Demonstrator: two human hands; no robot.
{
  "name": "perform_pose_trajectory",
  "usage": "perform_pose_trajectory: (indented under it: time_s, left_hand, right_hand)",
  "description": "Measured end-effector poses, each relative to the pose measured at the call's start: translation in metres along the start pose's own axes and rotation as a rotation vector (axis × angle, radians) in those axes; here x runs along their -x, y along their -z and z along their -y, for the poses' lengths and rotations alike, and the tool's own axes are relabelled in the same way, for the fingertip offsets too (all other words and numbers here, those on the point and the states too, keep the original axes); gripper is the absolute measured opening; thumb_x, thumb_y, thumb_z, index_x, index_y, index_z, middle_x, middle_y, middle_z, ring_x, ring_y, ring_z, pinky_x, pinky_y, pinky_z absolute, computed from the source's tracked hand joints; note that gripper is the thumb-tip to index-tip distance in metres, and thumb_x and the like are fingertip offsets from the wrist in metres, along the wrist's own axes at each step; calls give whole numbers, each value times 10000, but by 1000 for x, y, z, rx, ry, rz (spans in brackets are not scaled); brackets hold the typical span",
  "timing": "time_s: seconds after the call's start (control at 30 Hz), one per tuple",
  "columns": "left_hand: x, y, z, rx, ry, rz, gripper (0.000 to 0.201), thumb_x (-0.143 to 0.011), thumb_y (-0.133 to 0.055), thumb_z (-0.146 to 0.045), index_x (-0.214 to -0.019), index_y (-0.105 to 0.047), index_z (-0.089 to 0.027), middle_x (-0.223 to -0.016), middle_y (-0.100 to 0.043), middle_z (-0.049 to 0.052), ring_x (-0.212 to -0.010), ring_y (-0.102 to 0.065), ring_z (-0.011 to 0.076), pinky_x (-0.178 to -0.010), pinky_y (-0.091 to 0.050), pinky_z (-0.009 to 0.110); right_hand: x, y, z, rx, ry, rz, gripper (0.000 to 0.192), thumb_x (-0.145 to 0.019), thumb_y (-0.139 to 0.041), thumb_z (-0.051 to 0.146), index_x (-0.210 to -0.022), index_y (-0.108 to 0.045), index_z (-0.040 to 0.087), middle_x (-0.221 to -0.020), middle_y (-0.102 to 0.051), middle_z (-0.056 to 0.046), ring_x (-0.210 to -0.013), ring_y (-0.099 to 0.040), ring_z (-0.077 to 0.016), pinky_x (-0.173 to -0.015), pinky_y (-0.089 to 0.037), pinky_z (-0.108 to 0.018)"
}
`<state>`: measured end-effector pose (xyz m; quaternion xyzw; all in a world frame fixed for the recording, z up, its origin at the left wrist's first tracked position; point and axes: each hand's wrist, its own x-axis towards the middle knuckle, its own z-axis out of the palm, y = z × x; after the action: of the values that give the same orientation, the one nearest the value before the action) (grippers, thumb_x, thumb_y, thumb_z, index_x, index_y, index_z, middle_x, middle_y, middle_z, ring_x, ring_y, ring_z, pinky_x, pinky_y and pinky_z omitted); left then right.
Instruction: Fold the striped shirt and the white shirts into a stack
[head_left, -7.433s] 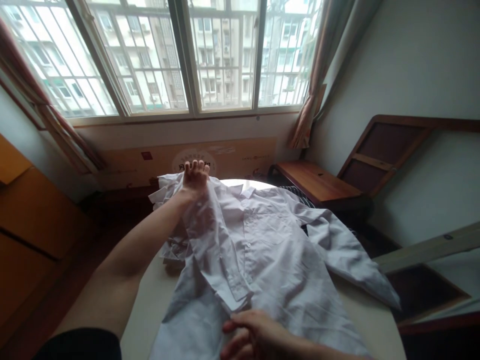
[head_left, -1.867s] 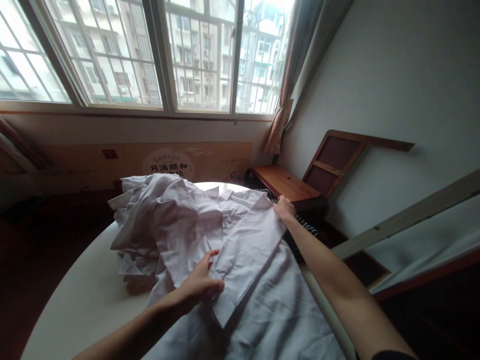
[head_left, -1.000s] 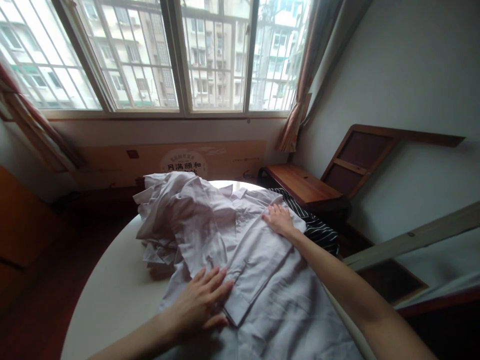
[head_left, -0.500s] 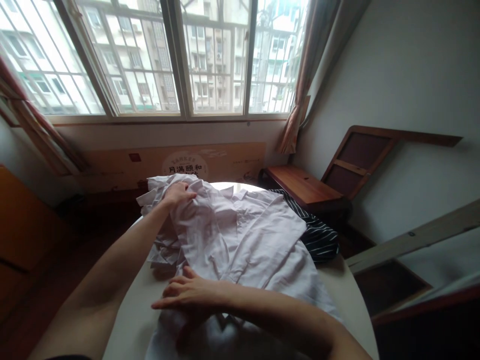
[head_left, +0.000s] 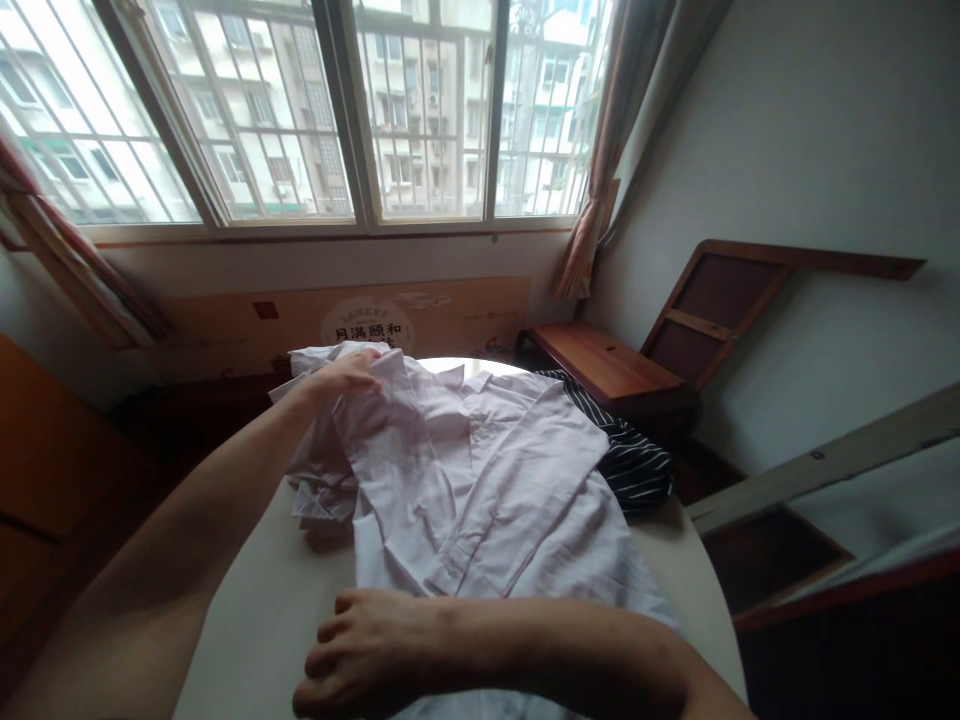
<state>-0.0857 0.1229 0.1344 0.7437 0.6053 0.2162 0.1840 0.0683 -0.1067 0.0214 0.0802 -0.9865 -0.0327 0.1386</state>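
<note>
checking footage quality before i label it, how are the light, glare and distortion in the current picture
Head view: the window is partly washed out; glare whitens the far edge of the table; the right hand is shadowed, though the white shirt shows its creases; window uprights slant, suggesting wide-angle distortion; the lower right corner is nearly black.

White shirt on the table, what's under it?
The table shows on both sides of the shirt; a striped cloth emerges at its right edge. How far the cloth runs beneath, and anything else there, is covered.
</note>
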Motion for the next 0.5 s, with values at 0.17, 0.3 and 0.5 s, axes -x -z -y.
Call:
perform_pose_trajectory:
  time_s: [0.17,0.3,0.5]
  left_hand:
    - [-5,16,7,-7,-92,-1,609,-589,-677,-280,-1177,-587,-150,-678,-580,-19,-612,-533,146,-581,-389,229]
    - [-6,14,13,-89,0,-113,465,-607,-683,-352,-1020,-673,-139,-672,-605,6,-617,-540,155,-595,-382,239]
    - [2,8,12,-160,80,-182,286,-652,-654,-449,-720,-673,-172,-634,-625,32,-628,-551,178,-577,-361,250]
  right_hand:
    - [26,10,10,72,-81,-238,171,-940,-448,242,-872,-597,196,-727,-537,23,-635,-465,-123,-544,-294,-270]
    - [40,10,18,52,-42,-280,136,-900,-503,200,-824,-616,208,-746,-540,21,-646,-451,-115,-559,-316,-264]
    - [40,0,18,90,-78,-340,145,-853,-562,212,-709,-571,207,-682,-509,26,-625,-439,-114,-565,-326,-276]
